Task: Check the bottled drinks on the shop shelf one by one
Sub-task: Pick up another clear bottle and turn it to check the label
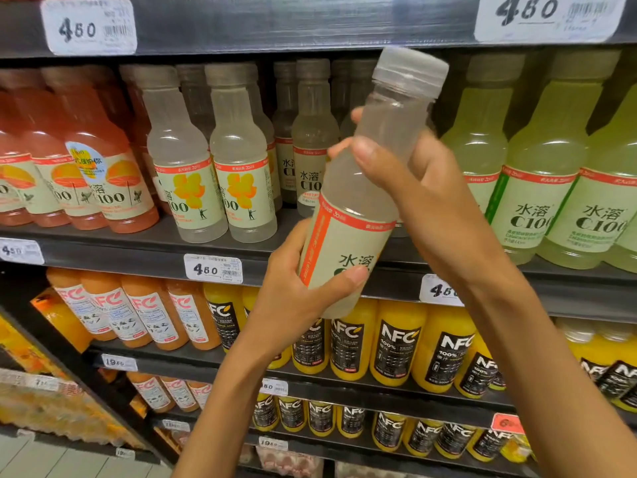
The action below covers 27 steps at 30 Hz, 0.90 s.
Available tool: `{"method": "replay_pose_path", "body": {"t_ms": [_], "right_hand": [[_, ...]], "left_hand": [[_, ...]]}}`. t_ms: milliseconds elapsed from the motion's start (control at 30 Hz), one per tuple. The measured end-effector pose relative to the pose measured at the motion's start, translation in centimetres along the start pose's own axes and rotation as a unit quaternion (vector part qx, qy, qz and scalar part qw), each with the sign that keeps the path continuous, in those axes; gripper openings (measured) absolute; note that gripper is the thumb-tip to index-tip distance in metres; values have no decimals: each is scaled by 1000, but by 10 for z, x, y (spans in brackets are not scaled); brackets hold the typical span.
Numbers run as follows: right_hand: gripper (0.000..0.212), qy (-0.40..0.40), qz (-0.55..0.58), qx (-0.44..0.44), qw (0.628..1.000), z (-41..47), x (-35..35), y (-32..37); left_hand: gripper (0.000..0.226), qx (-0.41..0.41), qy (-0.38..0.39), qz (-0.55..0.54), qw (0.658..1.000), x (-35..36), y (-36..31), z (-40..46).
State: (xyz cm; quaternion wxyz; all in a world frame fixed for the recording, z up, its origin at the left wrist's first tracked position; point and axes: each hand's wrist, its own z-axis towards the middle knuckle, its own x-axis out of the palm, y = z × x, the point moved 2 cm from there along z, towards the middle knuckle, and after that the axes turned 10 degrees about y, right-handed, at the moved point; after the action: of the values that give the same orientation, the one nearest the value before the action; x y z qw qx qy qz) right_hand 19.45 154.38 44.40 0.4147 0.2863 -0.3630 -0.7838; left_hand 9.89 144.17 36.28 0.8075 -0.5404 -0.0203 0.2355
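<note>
A pale cloudy C100 drink bottle (365,188) with a grey cap and an orange-edged cream label is tilted in front of the shelf, cap up and to the right. My left hand (303,298) grips its lower half, thumb across the label. My right hand (410,177) grips its upper body below the neck. Behind it on the middle shelf (138,250) stand more pale bottles (213,157), orange-pink ones (103,160) to the left and yellow-green ones (537,174) to the right.
Price tags marked 4.80 (213,269) hang on the shelf edges. Below stand orange NFC juice bottles (396,343) with black labels and lighter ones (138,312) with white labels. A further rack (51,391) is at the lower left.
</note>
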Motion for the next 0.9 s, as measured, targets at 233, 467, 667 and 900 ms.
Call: {"method": "replay_pose_path", "body": {"t_ms": [233, 467, 667, 900], "right_hand": [[40, 71, -6, -108, 992, -12, 2, 4], [42, 79, -19, -136, 987, -18, 2, 5], [42, 106, -8, -130, 986, -13, 0, 11], [29, 95, 101, -56, 989, 8, 3, 12]], "left_hand": [[70, 53, -41, 97, 993, -3, 6, 5], [74, 62, -28, 62, 996, -9, 14, 9], [74, 44, -17, -23, 999, -8, 23, 4], [65, 7, 38, -103, 994, 13, 26, -8]]}}
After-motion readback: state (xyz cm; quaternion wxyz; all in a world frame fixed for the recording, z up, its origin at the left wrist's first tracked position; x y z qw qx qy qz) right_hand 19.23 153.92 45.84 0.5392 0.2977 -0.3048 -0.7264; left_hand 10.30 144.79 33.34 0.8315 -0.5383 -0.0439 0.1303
